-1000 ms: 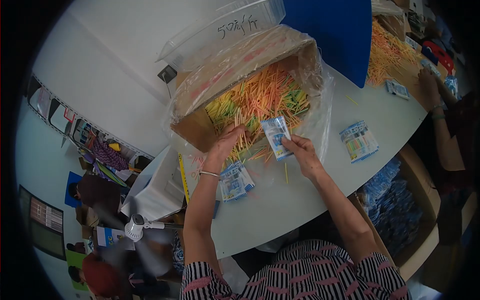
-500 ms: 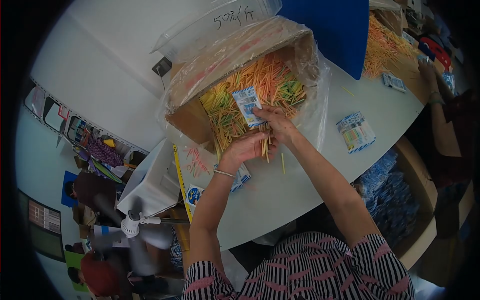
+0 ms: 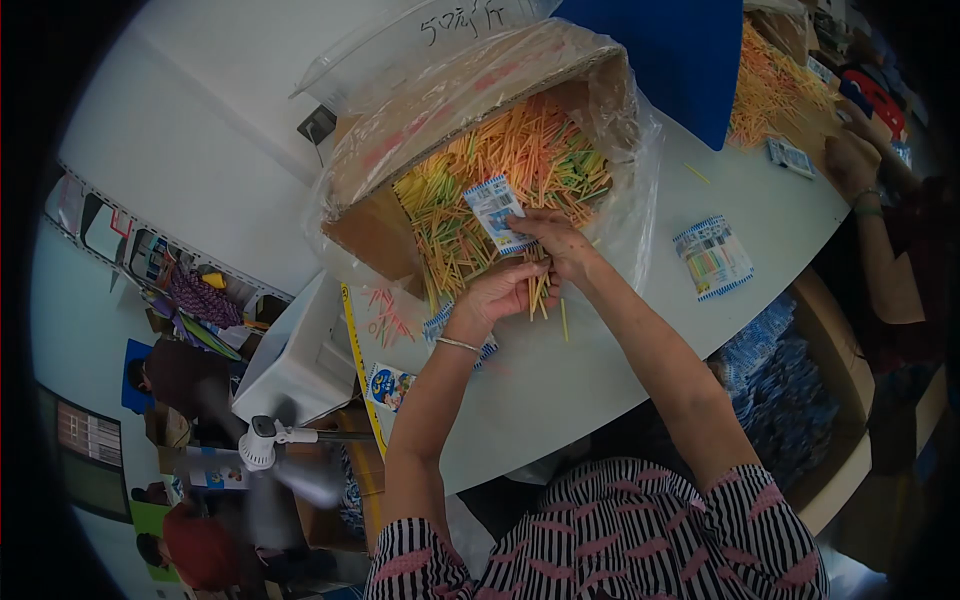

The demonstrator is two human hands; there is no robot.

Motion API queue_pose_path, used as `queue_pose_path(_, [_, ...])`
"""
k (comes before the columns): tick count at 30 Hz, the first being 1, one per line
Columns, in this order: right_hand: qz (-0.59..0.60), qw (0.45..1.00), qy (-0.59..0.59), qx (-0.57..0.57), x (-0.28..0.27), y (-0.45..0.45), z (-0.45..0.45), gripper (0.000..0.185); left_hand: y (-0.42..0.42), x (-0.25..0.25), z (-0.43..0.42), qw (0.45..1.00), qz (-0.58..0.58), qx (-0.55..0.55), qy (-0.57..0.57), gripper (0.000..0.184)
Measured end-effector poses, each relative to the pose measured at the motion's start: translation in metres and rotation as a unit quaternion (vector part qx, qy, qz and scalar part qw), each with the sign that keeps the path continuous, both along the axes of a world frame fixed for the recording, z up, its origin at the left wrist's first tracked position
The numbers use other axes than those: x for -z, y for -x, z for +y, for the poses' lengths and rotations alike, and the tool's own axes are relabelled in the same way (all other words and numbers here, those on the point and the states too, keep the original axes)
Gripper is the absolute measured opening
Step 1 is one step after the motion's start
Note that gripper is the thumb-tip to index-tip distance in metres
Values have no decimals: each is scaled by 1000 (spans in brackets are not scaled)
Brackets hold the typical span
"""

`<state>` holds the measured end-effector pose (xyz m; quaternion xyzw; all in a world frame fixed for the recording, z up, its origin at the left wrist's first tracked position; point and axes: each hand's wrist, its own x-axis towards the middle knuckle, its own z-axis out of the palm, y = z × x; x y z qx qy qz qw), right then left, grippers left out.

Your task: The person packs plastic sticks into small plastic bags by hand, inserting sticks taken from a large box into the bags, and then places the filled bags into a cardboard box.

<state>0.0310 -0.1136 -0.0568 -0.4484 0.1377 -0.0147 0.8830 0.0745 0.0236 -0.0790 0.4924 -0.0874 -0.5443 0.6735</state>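
1. Head view, and here the hands meet: a second ago they work apart, now the left hand [image 3: 503, 292] and the right hand [image 3: 556, 240] come together at the carton's near edge, barely shifting over the last half second
2. That brings the bundle of sticks [image 3: 540, 300] right beneath the blue-and-white packet [image 3: 489, 207], so both are being handled at one spot
3. Left hand: fingers curled, pinching the bundle, whose lower ends poke out below; right hand: thumb and fingers pinching the packet's lower end, though whether they touch the sticks too, I cannot tell
4. The packet tilts, its top leaning left, seen against the stick pile [image 3: 540, 140] in the open carton [image 3: 370, 243]
5. Both forearms reach forward over the table [image 3: 590, 375], converging at the hands, and a lone green stick [image 3: 564, 321] lies just beside them
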Motion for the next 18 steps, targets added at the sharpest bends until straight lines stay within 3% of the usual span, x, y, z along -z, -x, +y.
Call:
queue_pose_path(3, [11, 999, 49, -18, 23, -16, -2, 61, 1, 2, -1, 1000, -2, -2, 4, 16])
queue_pose_path(7, [-14, 999, 5, -50, 35, -25, -6, 65, 2, 4, -2, 1000, 7, -7, 21, 17])
queue_pose_path(10, [37, 996, 82, -13, 23, -17, -2, 51, 1, 12, -4, 999, 21, -22, 18, 17])
queue_pose_path(12, [-11, 987, 136, -83, 3, 3, -2, 49, 0, 17, -2, 999, 22, -22, 18, 17])
queue_pose_path(16, [-25, 986, 133, -92, 9, 4, -18, 40, -7, 17, 3, 996, 46, 18, 78, 14])
queue_pose_path(18, [-147, 973, 177, -9, 16, 5, -31, 31, -10, 12, 8, 998, -6, -17, 65, 18])
